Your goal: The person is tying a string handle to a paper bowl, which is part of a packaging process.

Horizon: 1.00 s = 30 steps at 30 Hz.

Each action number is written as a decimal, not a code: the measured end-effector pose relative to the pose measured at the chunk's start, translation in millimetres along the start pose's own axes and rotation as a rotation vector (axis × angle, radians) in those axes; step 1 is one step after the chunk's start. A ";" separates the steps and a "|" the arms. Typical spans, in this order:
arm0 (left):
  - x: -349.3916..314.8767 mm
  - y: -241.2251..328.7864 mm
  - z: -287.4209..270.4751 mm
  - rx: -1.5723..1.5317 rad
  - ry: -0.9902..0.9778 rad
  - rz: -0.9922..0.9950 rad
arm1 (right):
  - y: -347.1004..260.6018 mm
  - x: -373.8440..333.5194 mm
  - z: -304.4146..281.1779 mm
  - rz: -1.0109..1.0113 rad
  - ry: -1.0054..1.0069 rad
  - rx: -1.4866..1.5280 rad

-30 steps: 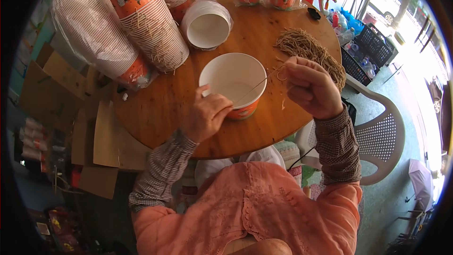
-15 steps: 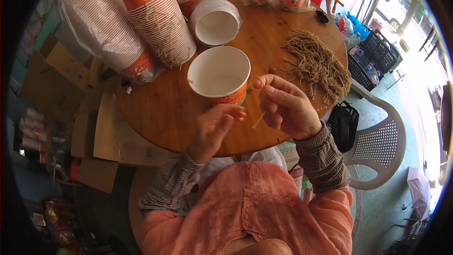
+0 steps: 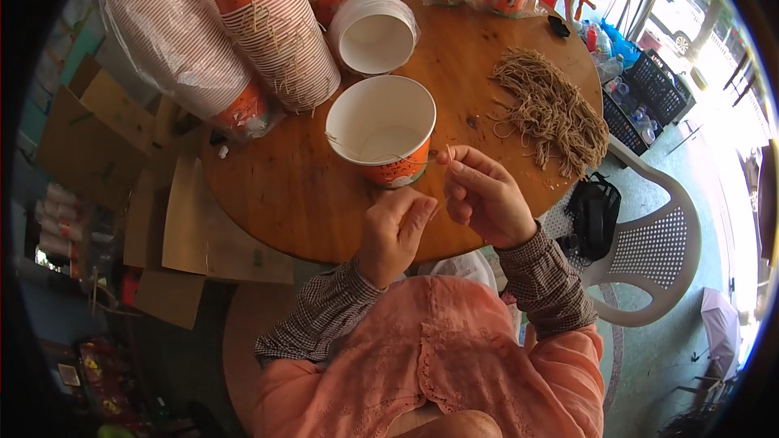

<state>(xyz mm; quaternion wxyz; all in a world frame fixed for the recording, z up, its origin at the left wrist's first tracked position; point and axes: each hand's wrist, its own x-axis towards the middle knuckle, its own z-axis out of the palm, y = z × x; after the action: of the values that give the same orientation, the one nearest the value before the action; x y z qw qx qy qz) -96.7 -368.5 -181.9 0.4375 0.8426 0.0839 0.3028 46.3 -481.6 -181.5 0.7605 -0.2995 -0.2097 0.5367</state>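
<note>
A white-lined orange paper bucket [image 3: 381, 126] stands upright on the round wooden table, in front of me. A thin twine cord crosses its front from the left side of the rim toward my right hand [image 3: 489, 199]. That hand is closed, pinching the cord between thumb and fingertips just right of the bucket. My left hand [image 3: 398, 235] is closed in front of the bucket, thumb pressed on the fingers; what it grips, if anything, is hidden. A bundle of loose brown twine cords [image 3: 552, 109] lies to the right on the table.
Tall nested stacks of orange paper buckets [image 3: 280, 40], some in plastic, rise at the back left. A wrapped white bucket [image 3: 376, 42] lies behind the open one. The wooden table [image 3: 268, 195] has a curved near edge. A white plastic chair [image 3: 657, 251] stands at right.
My left hand has moved right and closed below my right hand; its fingers were looser before. My right hand has shifted slightly down, still pinching the cord.
</note>
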 end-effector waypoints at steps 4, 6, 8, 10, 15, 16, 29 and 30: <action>0.4 -10.0 -1.1 0.155 0.059 0.188 | 14.0 -4.5 -4.4 -0.009 0.114 0.021; -2.1 -18.0 -0.9 0.113 -0.032 0.122 | 14.8 -4.4 -5.4 -0.025 0.122 0.034; -9.8 -16.1 1.8 -0.130 -0.117 -0.082 | 15.2 -3.9 -7.7 -0.041 0.130 0.047; -11.7 -14.4 5.6 -0.372 -0.201 -0.288 | 16.7 -1.5 -12.6 -0.077 0.060 0.093; -1.6 -13.5 10.2 -0.001 -0.014 -0.001 | 23.6 -6.5 -17.2 -0.070 0.138 0.075; 1.8 -13.4 7.5 -0.002 -0.017 -0.001 | 25.3 -8.0 -16.0 -0.072 0.223 0.040; 15.5 0.9 -29.0 0.325 -0.173 0.276 | 37.4 -16.1 -3.2 -0.127 -0.062 -0.334; 14.6 0.5 -30.3 0.339 -0.169 0.287 | 35.7 -17.0 -3.2 -0.082 -0.039 -0.410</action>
<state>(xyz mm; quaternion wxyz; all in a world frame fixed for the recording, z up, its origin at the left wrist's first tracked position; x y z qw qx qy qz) -102.7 -342.1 -162.0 0.2476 0.9296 -0.0241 0.2721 18.0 -489.7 -208.1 0.7007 -0.4287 -0.3414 0.4569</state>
